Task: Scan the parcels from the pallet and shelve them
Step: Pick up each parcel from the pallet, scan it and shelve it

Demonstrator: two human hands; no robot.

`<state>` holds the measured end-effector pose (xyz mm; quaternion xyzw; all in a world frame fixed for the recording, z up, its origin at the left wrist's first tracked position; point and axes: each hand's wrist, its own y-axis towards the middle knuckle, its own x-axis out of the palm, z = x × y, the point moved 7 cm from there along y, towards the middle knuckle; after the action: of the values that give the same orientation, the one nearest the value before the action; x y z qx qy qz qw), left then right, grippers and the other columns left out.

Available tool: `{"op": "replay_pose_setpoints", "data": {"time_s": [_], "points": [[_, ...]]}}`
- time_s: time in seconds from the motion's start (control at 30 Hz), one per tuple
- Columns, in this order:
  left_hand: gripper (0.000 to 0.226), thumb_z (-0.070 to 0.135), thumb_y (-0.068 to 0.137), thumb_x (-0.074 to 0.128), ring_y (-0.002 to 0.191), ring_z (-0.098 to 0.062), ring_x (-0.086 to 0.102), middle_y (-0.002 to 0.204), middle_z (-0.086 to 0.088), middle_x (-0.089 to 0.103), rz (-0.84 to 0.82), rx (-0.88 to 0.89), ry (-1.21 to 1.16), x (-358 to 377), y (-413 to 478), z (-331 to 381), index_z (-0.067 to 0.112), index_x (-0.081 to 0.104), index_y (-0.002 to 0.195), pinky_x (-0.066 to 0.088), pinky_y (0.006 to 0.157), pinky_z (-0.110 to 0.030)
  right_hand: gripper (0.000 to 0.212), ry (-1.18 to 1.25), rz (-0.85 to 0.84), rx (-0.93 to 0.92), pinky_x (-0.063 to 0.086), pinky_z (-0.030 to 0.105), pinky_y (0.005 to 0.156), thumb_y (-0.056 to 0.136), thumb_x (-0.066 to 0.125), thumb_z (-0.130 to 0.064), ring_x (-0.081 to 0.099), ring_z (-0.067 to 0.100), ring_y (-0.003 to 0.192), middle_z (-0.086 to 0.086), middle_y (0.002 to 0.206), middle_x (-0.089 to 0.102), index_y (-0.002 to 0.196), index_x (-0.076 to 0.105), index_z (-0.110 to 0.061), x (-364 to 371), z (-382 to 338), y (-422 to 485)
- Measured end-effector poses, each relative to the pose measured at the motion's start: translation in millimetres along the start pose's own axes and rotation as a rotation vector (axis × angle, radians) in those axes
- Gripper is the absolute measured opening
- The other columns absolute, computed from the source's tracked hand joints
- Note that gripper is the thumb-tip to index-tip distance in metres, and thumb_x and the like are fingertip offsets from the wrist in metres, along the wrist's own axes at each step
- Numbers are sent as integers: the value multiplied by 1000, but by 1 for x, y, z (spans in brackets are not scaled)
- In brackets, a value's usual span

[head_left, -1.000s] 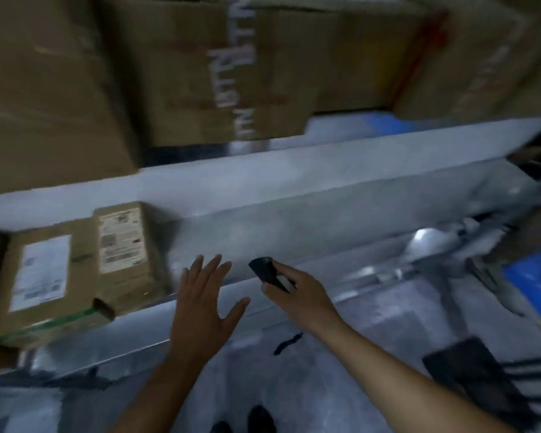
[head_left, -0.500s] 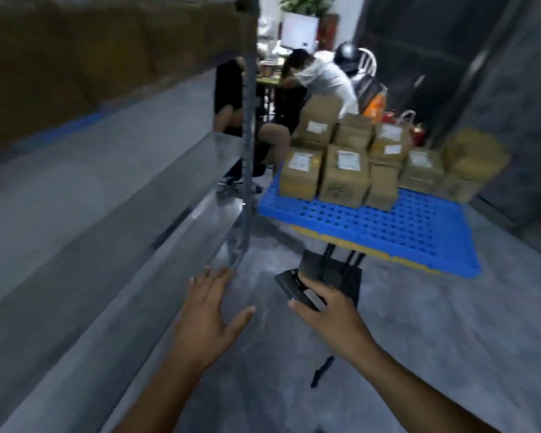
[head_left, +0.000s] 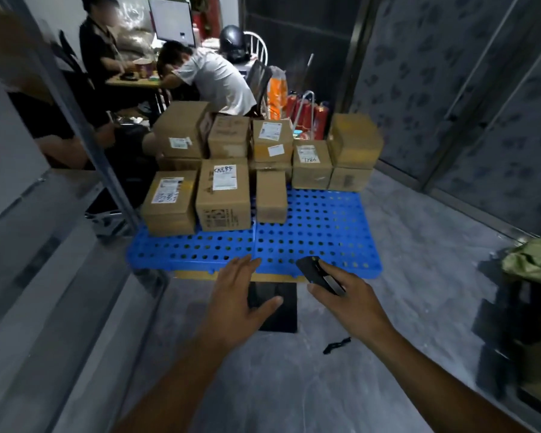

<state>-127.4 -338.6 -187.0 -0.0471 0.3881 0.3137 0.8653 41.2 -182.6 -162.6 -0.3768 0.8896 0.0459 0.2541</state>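
- The view has swung away from the shelf [head_left: 38, 245], which now sits at the left edge, to face the blue pallet [head_left: 310, 232].
- The parcels [head_left: 224, 195] are stacked on its far half.
- The left hand [head_left: 235, 310] is empty, fingers spread.
- The right hand [head_left: 353, 304] clamps the black scanner [head_left: 314, 271].
- Likely next: pick and scan another parcel.
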Motion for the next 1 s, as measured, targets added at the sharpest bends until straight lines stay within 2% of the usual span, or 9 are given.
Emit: {"op": "replay_pose_setpoints", "data": {"time_s": [0.17, 0.33, 0.43, 0.5, 0.6, 0.73, 0.83, 0.9, 1.0], "points": [[92, 75, 82, 49, 156, -19, 13, 166, 6, 25, -127, 29, 33, 50, 85, -13, 27, 33, 158, 18, 126, -46, 61, 2, 24, 61, 44, 35, 108, 88, 75, -35, 51, 9, 131, -12, 144, 53, 145, 52, -25, -8, 33, 67], [83, 64, 90, 61, 153, -25, 22, 162, -3, 34, -160, 30, 87, 84, 173, -44, 18, 38, 156, 20, 125, -48, 67, -167, 81, 133, 46, 20, 83, 85, 74, -45, 58, 3, 100, -12, 121, 60, 146, 50, -29, -14, 59, 139], [81, 57, 90, 68, 147, -29, 34, 156, -7, 43, -190, 85, 135, 94, 219, -58, 13, 43, 152, 28, 121, -50, 67, -228, 77, 178, 53, 28, 71, 85, 74, -48, 64, 8, 83, -3, 109, 66, 146, 51, -29, -17, 66, 176], [82, 58, 90, 68, 150, -29, 29, 158, -7, 40, -218, 106, 153, 101, 247, -68, 14, 41, 154, 27, 122, -52, 68, -262, 72, 217, 55, 38, 71, 85, 72, -49, 65, 14, 76, 2, 100, 63, 147, 49, -30, -20, 73, 196], [83, 64, 92, 60, 154, -34, 15, 166, -7, 26, -267, 81, 227, 117, 284, -84, 22, 32, 158, 18, 124, -51, 67, -293, 76, 240, 47, 27, 54, 87, 72, -48, 59, 7, 61, -2, 85, 61, 147, 49, -30, -24, 84, 221], [87, 69, 92, 55, 157, -36, 5, 171, -6, 15, -248, 65, 368, 140, 330, -95, 30, 21, 162, 7, 127, -52, 69, -255, 24, 294, 54, 37, 66, 87, 71, -50, 65, 14, 73, 2, 101, 67, 148, 46, -33, -27, 109, 243], [86, 72, 90, 55, 155, -44, 0, 170, -8, 13, -189, -65, 442, 153, 348, -105, 35, 24, 161, 4, 122, -61, 68, -226, 22, 287, 46, 19, 54, 87, 72, -49, 63, 6, 64, -7, 93, 67, 148, 46, -34, -32, 128, 259], [81, 68, 91, 56, 153, -46, 4, 169, -6, 17, -172, -135, 482, 161, 349, -106, 36, 27, 159, 10, 119, -67, 68, -206, -4, 275, 46, 17, 57, 87, 72, -48, 65, 6, 69, -7, 97, 68, 148, 47, -34, -35, 141, 270], [70, 57, 95, 57, 151, -47, 13, 167, -4, 24, -108, -173, 517, 169, 339, -93, 35, 34, 157, 27, 110, -69, 69, -242, -52, 280, 50, 31, 77, 86, 70, -52, 64, 18, 96, 3, 116, 62, 148, 46, -35, -47, 160, 286]]}}
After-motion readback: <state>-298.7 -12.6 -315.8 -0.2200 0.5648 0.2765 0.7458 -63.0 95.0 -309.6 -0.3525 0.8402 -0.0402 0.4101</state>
